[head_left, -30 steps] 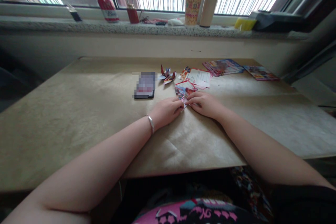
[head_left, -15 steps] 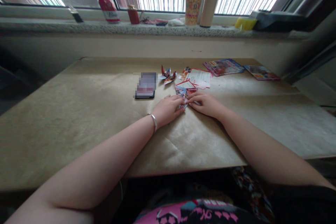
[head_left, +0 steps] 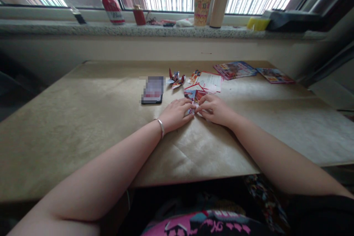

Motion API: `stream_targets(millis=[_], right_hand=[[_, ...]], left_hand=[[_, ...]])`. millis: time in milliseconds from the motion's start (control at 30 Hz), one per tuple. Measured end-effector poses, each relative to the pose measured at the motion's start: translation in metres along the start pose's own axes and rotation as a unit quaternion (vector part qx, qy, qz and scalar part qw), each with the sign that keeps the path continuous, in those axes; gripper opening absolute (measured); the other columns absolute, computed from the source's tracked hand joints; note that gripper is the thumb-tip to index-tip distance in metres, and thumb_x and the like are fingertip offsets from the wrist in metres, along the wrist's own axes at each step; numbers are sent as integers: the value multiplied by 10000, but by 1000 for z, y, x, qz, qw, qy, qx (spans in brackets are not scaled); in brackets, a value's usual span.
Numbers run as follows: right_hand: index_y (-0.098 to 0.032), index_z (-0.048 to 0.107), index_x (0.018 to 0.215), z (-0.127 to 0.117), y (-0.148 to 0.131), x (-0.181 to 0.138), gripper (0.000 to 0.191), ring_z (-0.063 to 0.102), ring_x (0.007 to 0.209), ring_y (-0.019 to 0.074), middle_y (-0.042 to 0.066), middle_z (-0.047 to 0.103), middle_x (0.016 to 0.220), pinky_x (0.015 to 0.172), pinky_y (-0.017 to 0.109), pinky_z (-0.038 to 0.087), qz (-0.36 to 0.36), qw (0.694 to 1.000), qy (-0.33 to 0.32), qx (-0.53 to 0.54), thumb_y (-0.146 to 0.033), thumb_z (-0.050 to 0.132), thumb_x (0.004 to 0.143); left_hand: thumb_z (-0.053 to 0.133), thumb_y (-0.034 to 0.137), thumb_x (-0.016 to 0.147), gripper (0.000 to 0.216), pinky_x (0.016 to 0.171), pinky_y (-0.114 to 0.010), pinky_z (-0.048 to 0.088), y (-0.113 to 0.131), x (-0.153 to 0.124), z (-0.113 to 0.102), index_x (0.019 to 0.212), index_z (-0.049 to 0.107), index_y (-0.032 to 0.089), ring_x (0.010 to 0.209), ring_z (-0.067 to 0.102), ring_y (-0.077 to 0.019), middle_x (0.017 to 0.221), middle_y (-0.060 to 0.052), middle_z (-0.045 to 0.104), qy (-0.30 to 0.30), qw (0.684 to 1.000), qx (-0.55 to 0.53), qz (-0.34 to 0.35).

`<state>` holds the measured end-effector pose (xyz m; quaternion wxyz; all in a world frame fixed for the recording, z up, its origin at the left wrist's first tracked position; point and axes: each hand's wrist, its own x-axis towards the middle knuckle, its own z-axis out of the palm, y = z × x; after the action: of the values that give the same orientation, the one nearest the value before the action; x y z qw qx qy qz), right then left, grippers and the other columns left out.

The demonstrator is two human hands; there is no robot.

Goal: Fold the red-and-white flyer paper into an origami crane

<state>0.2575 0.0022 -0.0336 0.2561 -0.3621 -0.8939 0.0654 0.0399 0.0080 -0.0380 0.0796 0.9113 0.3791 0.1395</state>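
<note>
A small piece of colourful printed paper [head_left: 194, 96], partly folded, lies on the brown paper-covered table [head_left: 83, 118] in front of me. My left hand [head_left: 177, 113], with a silver bracelet on the wrist, pinches its near left edge. My right hand [head_left: 214, 108] has its fingers curled and pressed on the near right part of the same paper. The fingertips of both hands meet over the paper and hide its near end.
A dark phone [head_left: 153, 89] lies left of the paper. Behind it sit a finished folded paper crane [head_left: 175, 78], a white leaflet [head_left: 210, 81] and two colourful booklets [head_left: 235, 69] [head_left: 274, 75]. The windowsill [head_left: 138, 29] holds a red can [head_left: 112, 8], a cup [head_left: 201, 7] and other small items.
My right hand has lifted its knuckles and drawn its fingertips in toward my left hand over the paper. My left hand has hardly moved.
</note>
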Motion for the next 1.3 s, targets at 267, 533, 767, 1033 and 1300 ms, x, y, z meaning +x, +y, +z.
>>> stream_targets(millis=[267,533,767,1033,1300], right_hand=[[-279,782,971,-2,-4,2,224,580,834,190,58,676,884,793,339,435,-3,998,-41,-53,-258,595,850],[-316,781,976,-3,20,0,211,593,840,181,37,685,875,809,340,424,6,998,-29,-50,-277,633,832],[-332,779,985,-10,38,-4,221,583,813,194,41,694,871,794,359,437,56,994,-5,-93,-292,605,855],[-349,774,1007,-9,42,-3,242,559,777,211,55,685,839,736,370,410,110,981,4,-162,-309,578,870],[-338,785,959,-5,49,-2,223,565,856,236,56,692,848,832,409,409,154,978,38,-139,-313,585,867]], left_hand=[[517,397,922,372,1102,-417,375,-1,0,-1,1243,600,228,1263,498,-241,1360,-80,542,6,1000,9,4],[501,401,925,378,1112,-427,361,1,0,-2,1249,602,235,1271,491,-249,1366,-75,536,-1,1000,-1,-8],[506,400,917,382,1101,-434,369,2,0,-4,1247,600,233,1273,484,-261,1371,-79,529,-6,1000,4,-11],[525,400,899,367,1104,-427,370,0,0,-1,1223,609,248,1270,488,-253,1354,-64,545,6,1000,-8,-9],[525,390,900,382,1107,-438,367,2,0,-4,1234,600,220,1279,482,-264,1369,-88,535,-2,1000,-2,-12]])
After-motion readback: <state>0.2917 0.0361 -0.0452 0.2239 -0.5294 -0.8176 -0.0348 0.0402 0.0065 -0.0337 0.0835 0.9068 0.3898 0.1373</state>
